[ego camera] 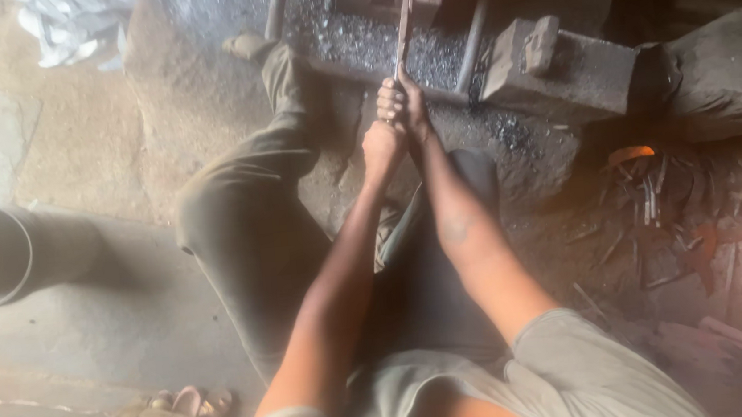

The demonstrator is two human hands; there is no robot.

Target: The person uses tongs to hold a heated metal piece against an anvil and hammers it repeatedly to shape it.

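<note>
Both hands, left hand [382, 142] and right hand [404, 103], are gripping closed around the long metal tool [403, 22], probably tongs, reaching onto the anvil block [556, 71]; grip should be kept firm and aligned.

Only 1 view was given, from a camera worn on the person's head. It looked steeply down along both forearms, near enough that the shoulders filled the lower edge. It faced forward over the bent leg [247, 219] toward the dark metal block [556, 71] at the top of the frame. The stone floor [69, 136] lay to the left and the glowing fire [630, 154] to the right. With no 2nd view, nothing was shared.
</note>
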